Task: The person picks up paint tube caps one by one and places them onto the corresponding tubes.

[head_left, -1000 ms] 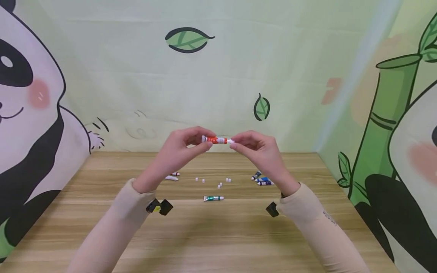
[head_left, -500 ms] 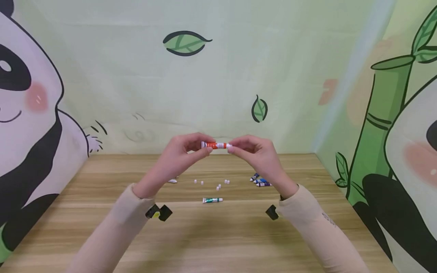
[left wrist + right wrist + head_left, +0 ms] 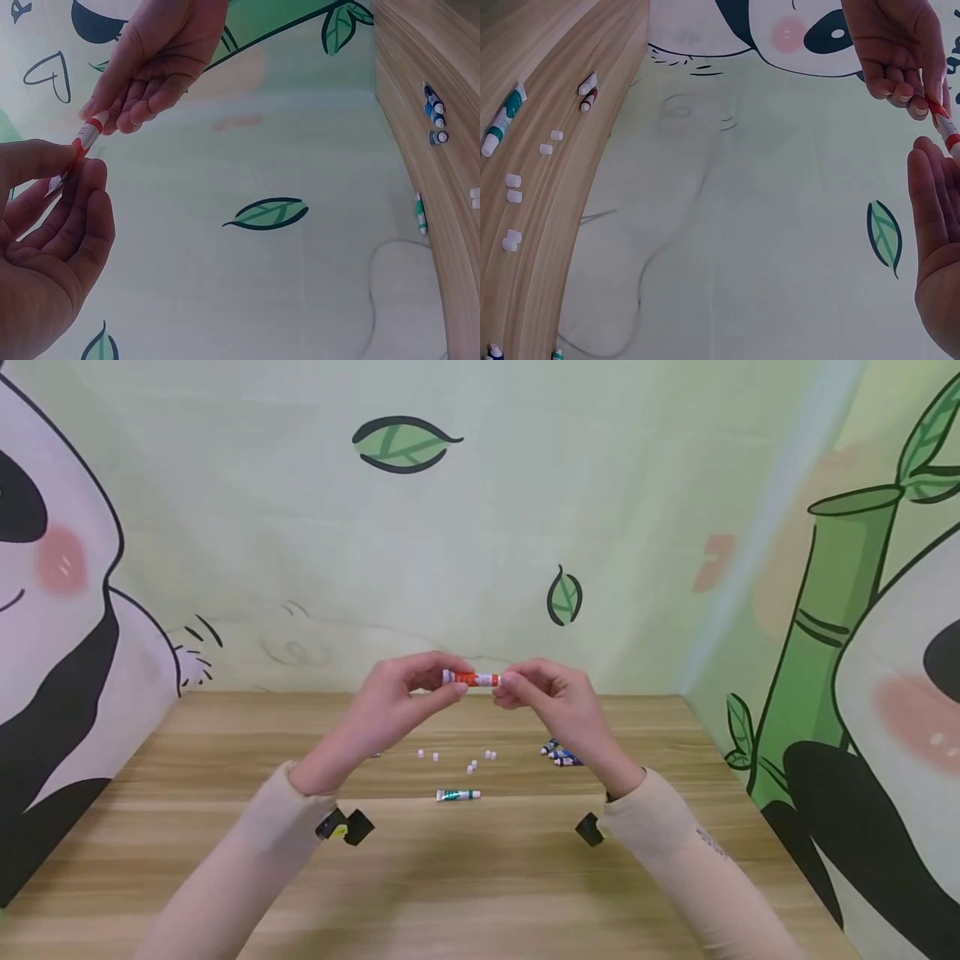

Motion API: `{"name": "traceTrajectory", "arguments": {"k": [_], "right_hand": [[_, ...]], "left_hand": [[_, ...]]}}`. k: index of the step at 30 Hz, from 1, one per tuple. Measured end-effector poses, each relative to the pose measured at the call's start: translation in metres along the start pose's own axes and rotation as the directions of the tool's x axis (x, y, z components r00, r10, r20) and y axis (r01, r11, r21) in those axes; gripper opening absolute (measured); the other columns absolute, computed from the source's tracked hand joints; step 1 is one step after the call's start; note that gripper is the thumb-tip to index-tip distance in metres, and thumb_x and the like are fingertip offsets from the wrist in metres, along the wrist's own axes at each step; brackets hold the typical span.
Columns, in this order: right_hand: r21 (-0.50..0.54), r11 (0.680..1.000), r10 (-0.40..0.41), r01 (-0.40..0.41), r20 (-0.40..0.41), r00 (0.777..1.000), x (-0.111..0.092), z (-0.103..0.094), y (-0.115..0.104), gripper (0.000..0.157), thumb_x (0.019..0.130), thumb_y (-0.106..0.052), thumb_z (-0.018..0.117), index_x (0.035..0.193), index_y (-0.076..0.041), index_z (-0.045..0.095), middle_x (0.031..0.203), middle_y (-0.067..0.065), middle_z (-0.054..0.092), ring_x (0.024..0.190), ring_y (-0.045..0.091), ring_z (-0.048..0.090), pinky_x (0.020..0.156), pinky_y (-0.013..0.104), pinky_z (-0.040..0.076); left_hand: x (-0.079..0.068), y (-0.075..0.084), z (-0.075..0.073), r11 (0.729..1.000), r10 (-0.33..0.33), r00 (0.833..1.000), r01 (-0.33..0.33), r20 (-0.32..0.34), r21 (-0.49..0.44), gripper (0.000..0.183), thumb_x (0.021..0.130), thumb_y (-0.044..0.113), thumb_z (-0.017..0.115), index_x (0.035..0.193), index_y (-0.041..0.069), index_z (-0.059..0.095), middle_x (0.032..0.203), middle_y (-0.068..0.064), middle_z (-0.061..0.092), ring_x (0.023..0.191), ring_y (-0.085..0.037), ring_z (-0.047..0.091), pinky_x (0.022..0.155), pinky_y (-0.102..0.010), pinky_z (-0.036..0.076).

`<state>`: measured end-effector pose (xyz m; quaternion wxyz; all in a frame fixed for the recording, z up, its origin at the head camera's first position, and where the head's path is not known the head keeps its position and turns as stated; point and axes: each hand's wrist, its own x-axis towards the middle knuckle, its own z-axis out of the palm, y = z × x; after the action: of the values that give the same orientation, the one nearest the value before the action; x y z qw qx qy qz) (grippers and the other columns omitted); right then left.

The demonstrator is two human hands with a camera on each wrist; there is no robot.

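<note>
A small paint tube with a red and white label is held level above the far part of the table. My left hand pinches its flat end between thumb and fingers. At the other end, my right hand pinches the white cap, which thumb and fingertips mostly hide. The left wrist view shows the red band of the tube between the two hands. On the table below lies a green paint tube, apart from both hands.
Several small white caps are scattered over the wooden table. Blue paint tubes lie in a group to the right, partly behind my right wrist. Two tubes rest at the left side. A panda-printed cloth stands behind.
My right thumb has rolled forward over the cap, and the other right fingers have curled in beneath it. The left hand keeps its pinch on the tube. The head view has shifted slightly.
</note>
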<state>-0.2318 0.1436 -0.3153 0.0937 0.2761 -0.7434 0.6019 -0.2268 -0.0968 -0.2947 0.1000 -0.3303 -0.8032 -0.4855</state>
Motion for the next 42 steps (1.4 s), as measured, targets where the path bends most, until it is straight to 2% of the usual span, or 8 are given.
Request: {"name": "traceTrajectory", "arguments": {"k": [8, 17, 22, 28, 31, 35, 38, 42], "right_hand": [[-0.021, 1.0, 0.011, -0.011, -0.002, 1.0, 0.003, 0.001, 0.004, 0.026, 0.104, -0.016, 0.058, 0.101, 0.009, 0.066, 0.088, 0.012, 0.069, 0.078, 0.019, 0.069, 0.076, 0.035, 0.059], [-0.121, 0.99, 0.069, -0.069, 0.0, 0.998, 0.001, -0.002, 0.004, 0.043, 0.109, -0.031, 0.048, 0.087, 0.001, 0.065, 0.078, 0.012, 0.065, 0.072, 0.025, 0.066, 0.071, 0.035, 0.058], [-0.132, 0.989, 0.072, -0.071, -0.002, 0.997, 0.003, -0.006, 0.004, 0.05, 0.11, -0.039, 0.038, 0.098, 0.0, 0.066, 0.084, 0.014, 0.067, 0.076, 0.029, 0.066, 0.072, 0.039, 0.058], [-0.144, 0.99, 0.004, -0.003, 0.007, 1.0, -0.002, -0.015, 0.003, 0.021, 0.104, -0.02, 0.059, 0.116, -0.005, 0.065, 0.102, 0.01, 0.068, 0.09, 0.024, 0.065, 0.079, 0.035, 0.057], [-0.159, 0.986, -0.037, 0.044, 0.047, 0.998, -0.004, -0.018, 0.003, 0.021, 0.097, -0.014, 0.069, 0.118, -0.008, 0.068, 0.108, 0.006, 0.069, 0.096, 0.023, 0.064, 0.083, 0.035, 0.055], [-0.18, 0.981, -0.063, 0.076, 0.08, 0.995, -0.004, -0.017, 0.002, 0.019, 0.095, -0.016, 0.072, 0.114, -0.011, 0.072, 0.108, 0.006, 0.072, 0.091, 0.027, 0.063, 0.074, 0.032, 0.051], [-0.198, 0.978, -0.046, 0.059, 0.072, 0.996, -0.004, -0.015, 0.003, 0.017, 0.096, -0.019, 0.072, 0.111, -0.013, 0.074, 0.104, 0.003, 0.073, 0.085, 0.028, 0.062, 0.068, 0.031, 0.046], [-0.217, 0.976, -0.01, 0.023, 0.061, 0.998, -0.005, -0.014, 0.004, 0.017, 0.096, -0.02, 0.071, 0.11, -0.012, 0.074, 0.102, -0.001, 0.073, 0.087, 0.024, 0.062, 0.074, 0.034, 0.049]], "left_hand": [[0.003, -0.001, 0.002, 1.0, -0.004, 1.0, 0.004, 0.009, 0.002, 0.02, 0.096, 0.018, 0.071, 0.116, 0.012, 0.072, 0.093, 0.0, 0.071, 0.076, -0.018, 0.062, 0.061, -0.031, 0.043], [0.005, -0.004, 0.011, 1.0, -0.008, 1.0, 0.008, 0.023, -0.02, 0.022, 0.096, 0.018, 0.071, 0.117, 0.012, 0.072, 0.092, -0.002, 0.07, 0.077, -0.02, 0.061, 0.063, -0.031, 0.045], [0.004, -0.005, 0.009, 1.0, -0.005, 1.0, 0.005, 0.005, -0.015, 0.021, 0.096, 0.017, 0.071, 0.116, 0.012, 0.072, 0.09, -0.002, 0.071, 0.073, -0.023, 0.061, 0.057, -0.029, 0.04], [0.003, -0.007, 0.006, 0.999, -0.038, 0.999, 0.038, 0.01, -0.012, 0.021, 0.096, 0.019, 0.072, 0.116, 0.013, 0.073, 0.087, -0.001, 0.069, 0.07, -0.021, 0.057, 0.053, -0.027, 0.036], [0.002, -0.008, 0.005, 0.999, -0.039, 0.999, 0.039, 0.014, -0.017, 0.021, 0.096, 0.019, 0.071, 0.116, 0.014, 0.072, 0.086, -0.001, 0.069, 0.069, -0.02, 0.057, 0.053, -0.028, 0.036], [0.001, -0.008, 0.003, 0.999, -0.043, 0.999, 0.043, 0.014, -0.024, 0.021, 0.096, 0.019, 0.071, 0.116, 0.013, 0.072, 0.088, -0.001, 0.07, 0.071, -0.023, 0.058, 0.054, -0.028, 0.037], [0.0, -0.009, 0.003, 0.998, -0.057, 0.998, 0.058, 0.022, -0.016, 0.021, 0.096, 0.02, 0.071, 0.116, 0.014, 0.072, 0.089, 0.001, 0.07, 0.073, -0.027, 0.06, 0.055, -0.028, 0.038], [-0.002, -0.009, 0.003, 0.998, -0.065, 0.997, 0.066, 0.031, -0.008, 0.022, 0.096, 0.02, 0.071, 0.117, 0.014, 0.072, 0.09, 0.002, 0.07, 0.076, -0.03, 0.061, 0.057, -0.03, 0.041]]}}
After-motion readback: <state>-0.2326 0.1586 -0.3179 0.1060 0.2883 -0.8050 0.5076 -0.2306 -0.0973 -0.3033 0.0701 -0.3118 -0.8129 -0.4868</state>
